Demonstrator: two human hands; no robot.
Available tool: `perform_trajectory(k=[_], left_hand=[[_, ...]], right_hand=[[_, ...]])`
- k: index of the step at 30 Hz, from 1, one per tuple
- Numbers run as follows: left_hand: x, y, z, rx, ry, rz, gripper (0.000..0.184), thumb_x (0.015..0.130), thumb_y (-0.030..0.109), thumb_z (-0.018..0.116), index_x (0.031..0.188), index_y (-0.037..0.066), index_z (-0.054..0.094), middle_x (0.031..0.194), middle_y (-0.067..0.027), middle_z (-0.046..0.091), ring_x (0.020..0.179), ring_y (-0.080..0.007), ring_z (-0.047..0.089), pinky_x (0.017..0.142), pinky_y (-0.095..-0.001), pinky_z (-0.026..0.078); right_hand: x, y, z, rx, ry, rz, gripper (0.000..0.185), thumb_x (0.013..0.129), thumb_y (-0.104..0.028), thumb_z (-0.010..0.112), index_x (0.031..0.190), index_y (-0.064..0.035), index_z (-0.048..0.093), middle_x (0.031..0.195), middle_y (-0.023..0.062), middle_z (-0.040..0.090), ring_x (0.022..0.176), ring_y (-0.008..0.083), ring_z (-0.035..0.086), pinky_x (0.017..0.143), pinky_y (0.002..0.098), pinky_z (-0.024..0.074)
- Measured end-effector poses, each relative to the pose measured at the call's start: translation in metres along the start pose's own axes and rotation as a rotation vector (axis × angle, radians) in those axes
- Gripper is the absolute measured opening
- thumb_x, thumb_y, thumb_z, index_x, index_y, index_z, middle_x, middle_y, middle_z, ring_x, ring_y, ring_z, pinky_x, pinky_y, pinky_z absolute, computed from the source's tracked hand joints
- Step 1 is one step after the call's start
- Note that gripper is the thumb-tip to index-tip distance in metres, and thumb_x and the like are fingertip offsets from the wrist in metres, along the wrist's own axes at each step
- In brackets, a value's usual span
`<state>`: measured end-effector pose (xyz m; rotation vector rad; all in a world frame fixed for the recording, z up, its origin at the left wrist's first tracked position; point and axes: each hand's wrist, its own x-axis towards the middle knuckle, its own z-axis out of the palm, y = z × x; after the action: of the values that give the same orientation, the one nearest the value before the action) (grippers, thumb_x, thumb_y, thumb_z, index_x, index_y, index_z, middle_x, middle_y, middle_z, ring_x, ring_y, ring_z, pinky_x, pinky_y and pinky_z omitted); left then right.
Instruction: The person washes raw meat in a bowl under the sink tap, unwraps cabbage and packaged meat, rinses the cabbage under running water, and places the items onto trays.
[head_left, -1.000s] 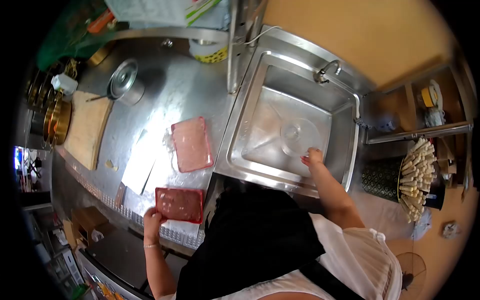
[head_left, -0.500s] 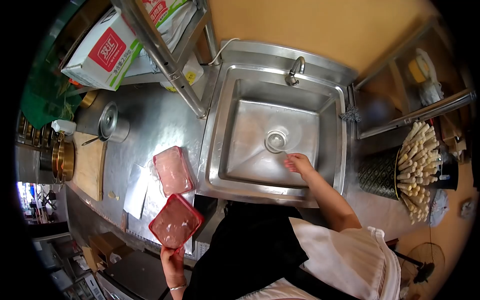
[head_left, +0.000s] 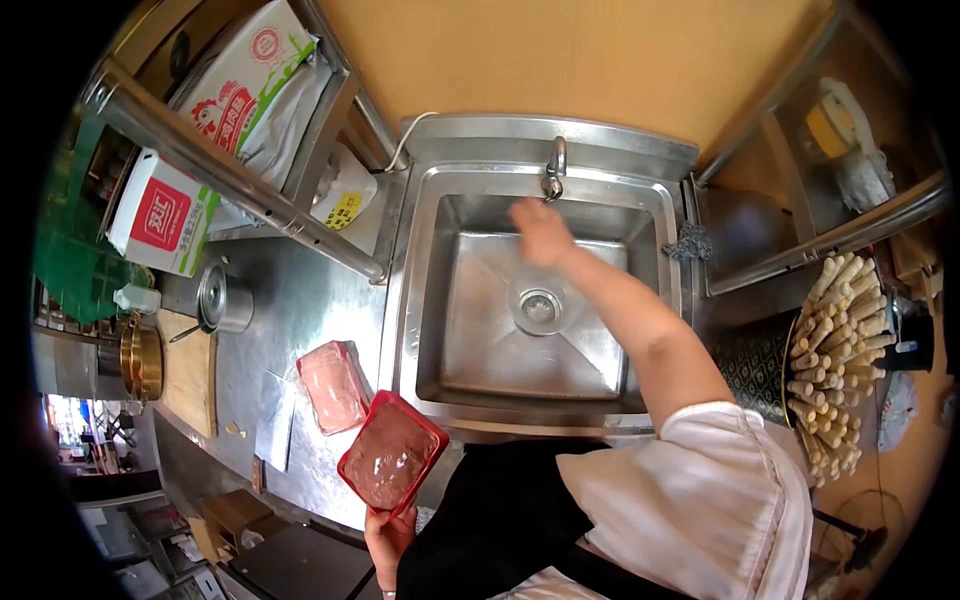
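Observation:
My left hand (head_left: 390,530) grips the lower edge of a red tray of meat (head_left: 393,450) sealed under clear film, tilted up in front of the counter. A second wrapped tray of paler meat (head_left: 332,388) lies flat on the steel counter, just behind it. Over the far part of the steel sink (head_left: 470,370), my right hand (head_left: 540,232) is stretched out just below the faucet (head_left: 555,170). Motion smears its fingers, and I cannot tell whether they touch the faucet. The round drain (head_left: 540,312) shows in the basin's floor.
A metal shelf with cardboard boxes (head_left: 160,215) rises at the left. A lidded metal pot (head_left: 228,300), a wooden cutting board (head_left: 187,370) and a knife-like flat blade (head_left: 273,430) are on the counter. At right stand a scouring pad (head_left: 690,243) and a patterned bin of pale sticks (head_left: 835,370).
My right hand has moved from above the basin's near side up towards the faucet. My left hand has raised the red tray and brought it rightward. The view has shifted slightly.

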<state>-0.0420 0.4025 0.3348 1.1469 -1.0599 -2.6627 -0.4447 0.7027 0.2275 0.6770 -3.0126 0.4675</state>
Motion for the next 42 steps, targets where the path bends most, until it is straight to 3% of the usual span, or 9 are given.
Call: perform_trajectory(k=[4, 6, 10, 12, 18, 25, 32, 36, 42], left_hand=[[-0.014, -0.009, -0.003, -0.001, 0.08, 0.085, 0.06, 0.072, 0.009, 0.052, 0.13, 0.006, 0.037, 0.117, -0.0118, 0.054, 0.096, -0.0242, 0.06, 0.073, -0.0284, 0.055], [-0.021, -0.012, -0.014, -0.019, 0.115, 0.103, 0.058, 0.071, 0.009, 0.052, 0.127, 0.003, 0.039, 0.116, -0.0143, 0.054, 0.099, -0.0282, 0.058, 0.081, -0.0325, 0.051], [-0.01, -0.001, -0.015, 0.036, 0.141, 0.078, 0.058, 0.072, 0.011, 0.053, 0.128, 0.003, 0.039, 0.117, -0.0134, 0.054, 0.099, -0.0262, 0.058, 0.08, -0.0301, 0.051], [0.003, 0.004, -0.003, 0.073, 0.102, 0.038, 0.06, 0.073, 0.011, 0.052, 0.13, 0.004, 0.037, 0.118, -0.0124, 0.053, 0.1, -0.0233, 0.058, 0.078, -0.0279, 0.052], [0.037, 0.016, 0.034, 0.164, -0.154, 0.022, 0.057, 0.073, 0.011, 0.05, 0.129, 0.004, 0.038, 0.121, -0.0116, 0.052, 0.104, -0.0232, 0.057, 0.082, -0.0318, 0.051], [0.06, 0.011, 0.069, 0.308, -0.26, -0.016, 0.042, 0.079, 0.009, 0.043, 0.121, 0.005, 0.044, 0.118, -0.0106, 0.053, 0.105, -0.0238, 0.054, 0.085, -0.036, 0.046], [0.088, -0.003, 0.107, 0.268, -0.33, 0.056, 0.036, 0.082, 0.0, 0.049, 0.117, 0.004, 0.044, 0.112, -0.009, 0.055, 0.102, -0.0207, 0.055, 0.087, -0.0364, 0.046], [0.097, -0.022, 0.122, 0.223, -0.381, -0.008, 0.034, 0.082, 0.001, 0.054, 0.115, 0.005, 0.044, 0.107, -0.0077, 0.057, 0.097, -0.0185, 0.057, 0.086, -0.0334, 0.047], [0.093, -0.027, 0.142, 0.368, -0.499, 0.077, 0.036, 0.082, -0.001, 0.057, 0.115, 0.001, 0.043, 0.105, -0.0087, 0.058, 0.096, -0.0148, 0.057, 0.084, -0.0262, 0.047]], right_hand=[[-0.037, -0.068, 0.097, -0.001, -0.331, -0.166, 0.033, 0.079, -0.015, 0.05, 0.108, -0.0014, 0.055, 0.117, 0.0149, 0.054, 0.112, 0.0307, 0.048, 0.097, 0.0462, 0.0343], [-0.104, -0.094, 0.096, 0.113, -0.066, -0.324, 0.033, 0.08, -0.015, 0.049, 0.11, -0.0017, 0.054, 0.116, 0.0167, 0.053, 0.111, 0.0312, 0.049, 0.095, 0.046, 0.0353], [-0.149, -0.044, 0.103, -0.019, -0.018, 0.105, 0.043, 0.077, -0.019, 0.057, 0.116, -0.0035, 0.052, 0.121, 0.0149, 0.052, 0.115, 0.0307, 0.046, 0.101, 0.0468, 0.0299], [-0.154, -0.008, 0.091, -0.097, -0.476, 0.301, 0.029, 0.077, -0.015, 0.054, 0.104, -0.0083, 0.06, 0.106, 0.0094, 0.061, 0.107, 0.0265, 0.052, 0.102, 0.0463, 0.0298], [-0.162, 0.001, 0.079, -0.229, -0.327, 0.096, 0.015, 0.076, -0.013, 0.052, 0.077, -0.0156, 0.067, 0.089, 0.0051, 0.062, 0.093, 0.0213, 0.057, 0.096, 0.04, 0.036], [-0.165, -0.027, 0.108, -0.101, -0.364, 0.17, 0.018, 0.074, -0.022, 0.063, 0.09, -0.0153, 0.067, 0.096, 0.0071, 0.063, 0.093, 0.0247, 0.058, 0.084, 0.0398, 0.0419], [-0.147, -0.093, -0.062, 1.012, 0.21, 0.245, 0.039, 0.072, -0.014, 0.07, 0.109, -0.0074, 0.06, 0.104, 0.0082, 0.06, 0.086, 0.022, 0.06, 0.074, 0.0351, 0.0481], [-0.134, -0.157, -0.121, 0.622, 0.153, -0.252, 0.051, 0.069, -0.015, 0.072, 0.117, -0.0097, 0.054, 0.119, 0.009, 0.052, 0.107, 0.0283, 0.052, 0.087, 0.041, 0.0446], [-0.125, -0.177, -0.107, 0.481, 0.096, -0.333, 0.056, 0.066, -0.017, 0.073, 0.118, -0.01, 0.054, 0.129, 0.01, 0.044, 0.118, 0.0325, 0.042, 0.098, 0.0445, 0.0354]])
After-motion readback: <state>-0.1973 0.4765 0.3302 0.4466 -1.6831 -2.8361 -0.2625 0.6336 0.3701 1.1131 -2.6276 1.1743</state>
